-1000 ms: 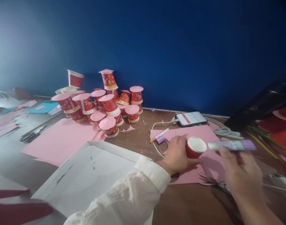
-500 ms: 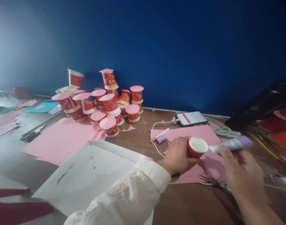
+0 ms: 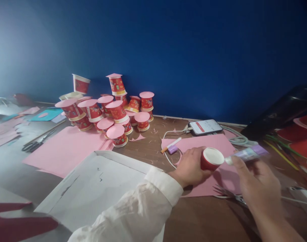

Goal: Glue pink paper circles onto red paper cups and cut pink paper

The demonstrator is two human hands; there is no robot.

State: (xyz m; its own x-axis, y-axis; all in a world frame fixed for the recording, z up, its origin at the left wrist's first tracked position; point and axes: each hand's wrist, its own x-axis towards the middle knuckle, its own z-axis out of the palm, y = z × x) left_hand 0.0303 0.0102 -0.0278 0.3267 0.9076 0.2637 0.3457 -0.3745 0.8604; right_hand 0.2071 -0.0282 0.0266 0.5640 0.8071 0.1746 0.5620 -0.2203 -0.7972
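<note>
I see the left hand (image 3: 190, 166) clasping the red cup (image 3: 212, 159), right hand (image 3: 261, 183) gripping the glue stick (image 3: 247, 154), pointing left (tip beside the cup)!

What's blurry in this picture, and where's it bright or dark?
In the head view, the right hand and its purple tube look blurry; also there, the blue wall is hazily bright at far left, darker rightward, and the pink paper carries a soft shadow.

- The left hand (image 3: 191, 168) is curled into a grip.
- The left forearm (image 3: 135, 208) is sleeved in white.
- The right hand (image 3: 260, 185) is likewise curled.
- The right forearm (image 3: 275, 220) is bared.
</note>
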